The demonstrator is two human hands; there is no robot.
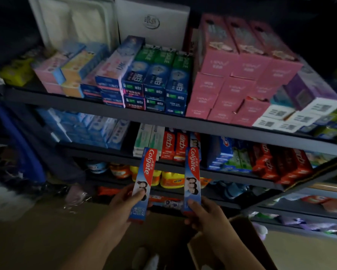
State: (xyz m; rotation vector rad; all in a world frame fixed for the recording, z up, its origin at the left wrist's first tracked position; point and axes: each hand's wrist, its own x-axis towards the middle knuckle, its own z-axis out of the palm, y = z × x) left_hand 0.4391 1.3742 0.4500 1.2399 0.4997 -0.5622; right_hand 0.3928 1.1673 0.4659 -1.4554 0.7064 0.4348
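While each hand grips a Colgate box before the shelves point(163, 117), the left hand point(124, 206) covers the left box point(143, 182) (lower print blurred); the right hand point(204, 213) hides the base of the right box point(192, 178).

Head-worn view, angled down, close to shelves point(124, 114)

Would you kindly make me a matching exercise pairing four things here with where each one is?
1. pink boxes
2. yellow bottles
3. Colgate boxes
4. cardboard box

A. one in the left hand, one in the right hand
B. upper shelf, right side
C. floor, beside the right arm
D. third shelf down

Pairs: 1-B, 2-D, 3-A, 4-C
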